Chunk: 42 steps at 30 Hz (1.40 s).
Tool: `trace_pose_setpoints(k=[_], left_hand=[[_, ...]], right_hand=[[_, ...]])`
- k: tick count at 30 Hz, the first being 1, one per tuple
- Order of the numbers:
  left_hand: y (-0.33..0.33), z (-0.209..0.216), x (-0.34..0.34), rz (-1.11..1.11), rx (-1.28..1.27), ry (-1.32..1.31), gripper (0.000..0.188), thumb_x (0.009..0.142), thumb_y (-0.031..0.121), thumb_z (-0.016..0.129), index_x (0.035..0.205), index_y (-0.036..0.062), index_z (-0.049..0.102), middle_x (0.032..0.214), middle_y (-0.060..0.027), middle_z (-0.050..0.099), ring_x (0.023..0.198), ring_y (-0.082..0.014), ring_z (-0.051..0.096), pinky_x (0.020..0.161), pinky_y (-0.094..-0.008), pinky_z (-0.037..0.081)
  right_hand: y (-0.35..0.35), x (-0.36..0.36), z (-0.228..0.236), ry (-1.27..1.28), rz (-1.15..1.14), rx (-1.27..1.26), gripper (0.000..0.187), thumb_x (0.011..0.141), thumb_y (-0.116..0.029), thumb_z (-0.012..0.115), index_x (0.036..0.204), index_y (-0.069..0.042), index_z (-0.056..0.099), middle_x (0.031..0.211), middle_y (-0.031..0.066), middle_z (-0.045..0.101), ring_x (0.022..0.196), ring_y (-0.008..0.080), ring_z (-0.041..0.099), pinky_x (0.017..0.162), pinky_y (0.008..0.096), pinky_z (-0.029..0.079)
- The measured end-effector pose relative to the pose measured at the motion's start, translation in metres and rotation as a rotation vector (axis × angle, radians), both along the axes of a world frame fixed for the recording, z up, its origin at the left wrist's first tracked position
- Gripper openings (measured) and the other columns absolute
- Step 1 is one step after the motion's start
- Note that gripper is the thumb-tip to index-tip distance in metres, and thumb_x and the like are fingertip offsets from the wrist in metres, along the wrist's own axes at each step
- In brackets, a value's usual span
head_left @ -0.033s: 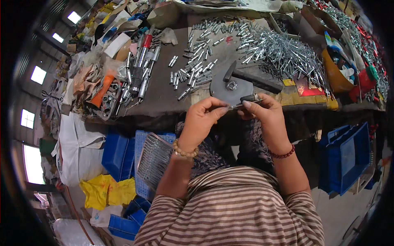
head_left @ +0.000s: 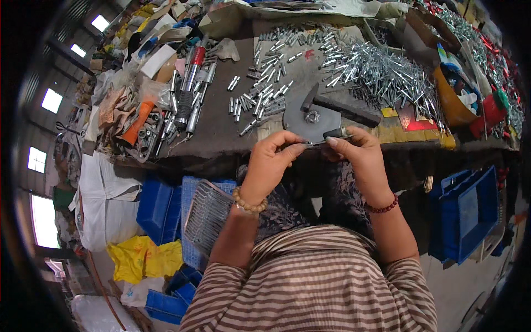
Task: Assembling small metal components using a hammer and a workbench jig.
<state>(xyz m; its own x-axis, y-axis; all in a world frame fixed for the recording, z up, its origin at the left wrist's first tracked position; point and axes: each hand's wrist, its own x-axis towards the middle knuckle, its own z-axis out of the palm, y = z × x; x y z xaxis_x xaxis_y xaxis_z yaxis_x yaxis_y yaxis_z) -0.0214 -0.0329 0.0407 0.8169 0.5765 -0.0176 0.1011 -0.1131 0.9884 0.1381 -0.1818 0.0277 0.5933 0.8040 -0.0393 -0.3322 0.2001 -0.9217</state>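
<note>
Just off the bench's front edge, my left hand (head_left: 275, 156) pinches one end of a slim, shiny metal rod (head_left: 313, 143) between thumb and forefinger. The rod's other end meets the fingertips of my right hand (head_left: 357, 150). A short tool with a dark handle (head_left: 333, 133) is also in the right hand's grip; its working end is hidden by the fingers. Right behind the hands lies a round grey metal plate (head_left: 310, 126) with a small metal fitting (head_left: 312, 116) on it. A hammer (head_left: 345, 109) rests across the plate, its handle pointing right.
Several short metal tubes (head_left: 260, 105) lie scattered beyond the plate. Farther right is a heap of thin metal rods (head_left: 387, 72). Screwdriver-like tools (head_left: 191, 88) and an orange-handled tool (head_left: 138, 123) crowd the left. Blue crates (head_left: 469, 216) stand below on the right.
</note>
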Motion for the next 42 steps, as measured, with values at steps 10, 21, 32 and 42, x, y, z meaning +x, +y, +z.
trace_pose_setpoints(k=[10,21,32,42], left_hand=[[0.021,-0.007,0.014,0.023,0.253,-0.052,0.01,0.097,0.009,0.069,0.103,0.0022,0.073,0.085,0.0039,0.065,0.071,-0.0031,0.055,0.064,-0.0215,0.044],[0.027,-0.038,0.035,0.198,0.912,-0.086,0.009,0.086,0.011,0.076,0.093,0.0046,0.074,0.092,-0.008,0.063,0.091,-0.0284,0.061,0.079,-0.0392,0.049],[0.033,-0.031,0.028,0.14,0.81,-0.076,0.011,0.084,0.01,0.077,0.093,0.0041,0.075,0.091,-0.008,0.061,0.091,-0.0284,0.06,0.081,-0.0398,0.049],[0.042,-0.032,0.022,0.09,0.7,-0.081,0.011,0.083,0.01,0.078,0.092,0.0035,0.074,0.089,-0.0084,0.064,0.088,-0.0285,0.064,0.078,-0.0396,0.051]], right_hand=[[0.023,0.033,0.016,-0.67,0.103,-0.238,0.016,0.083,-0.004,0.08,0.089,0.003,0.067,0.084,0.0035,0.054,0.082,0.013,0.056,0.069,0.0326,0.046],[0.045,0.049,-0.014,-1.465,-0.091,-0.23,0.014,0.078,-0.014,0.08,0.083,-0.007,0.068,0.089,0.0091,0.061,0.09,0.0331,0.06,0.076,0.0452,0.045],[0.037,0.078,-0.006,-1.691,-0.152,-0.452,0.028,0.082,-0.007,0.074,0.109,-0.007,0.069,0.103,0.0125,0.065,0.102,0.0337,0.062,0.087,0.044,0.05],[0.007,0.043,0.024,-1.287,-0.052,-0.315,0.029,0.088,0.002,0.069,0.116,0.0,0.062,0.101,0.0173,0.057,0.091,0.0388,0.059,0.076,0.038,0.049]])
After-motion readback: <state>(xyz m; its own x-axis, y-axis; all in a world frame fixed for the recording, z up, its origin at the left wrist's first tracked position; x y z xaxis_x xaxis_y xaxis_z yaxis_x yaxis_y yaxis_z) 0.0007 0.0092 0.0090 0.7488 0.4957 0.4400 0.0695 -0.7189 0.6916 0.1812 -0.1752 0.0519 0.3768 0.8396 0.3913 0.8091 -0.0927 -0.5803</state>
